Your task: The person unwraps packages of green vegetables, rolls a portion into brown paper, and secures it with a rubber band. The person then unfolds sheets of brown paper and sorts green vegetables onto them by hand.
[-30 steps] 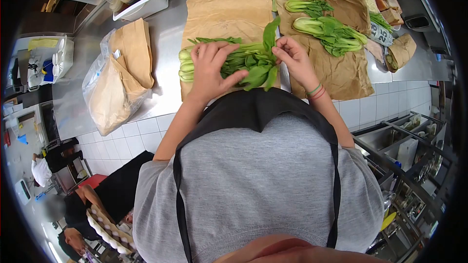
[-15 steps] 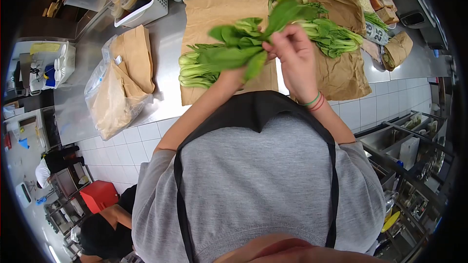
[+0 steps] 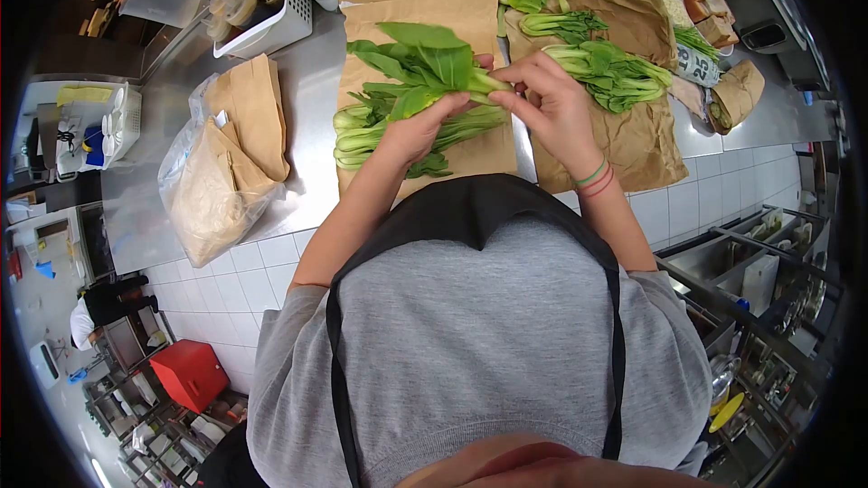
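A head of bok choy (image 3: 432,61) is held above the left brown paper, its leaves pointing left and its pale base to the right. My left hand (image 3: 427,126) is wrapped round it from below. At the base, the thumb and fingers of my right hand (image 3: 553,108) pinch the stems. Under the held head, more bok choy (image 3: 357,146) lies on the left brown paper (image 3: 389,14), partly hidden by my left hand. Several other heads, among them a larger bunch of bok choy (image 3: 619,77), rest on the right-hand crumpled brown paper (image 3: 646,149).
A plastic bag with brown paper (image 3: 221,190) lies on the steel counter (image 3: 312,63) at left. Behind it stands a white basket of squeeze bottles (image 3: 271,32). At the right are a paper-wrapped bundle (image 3: 737,95) and bread (image 3: 714,14). A red box (image 3: 190,372) stands lower left.
The held bok choy has turned, and its pale base now shows between my hands. My left hand has come into view round it. At lower left, another person has mostly moved out of view.
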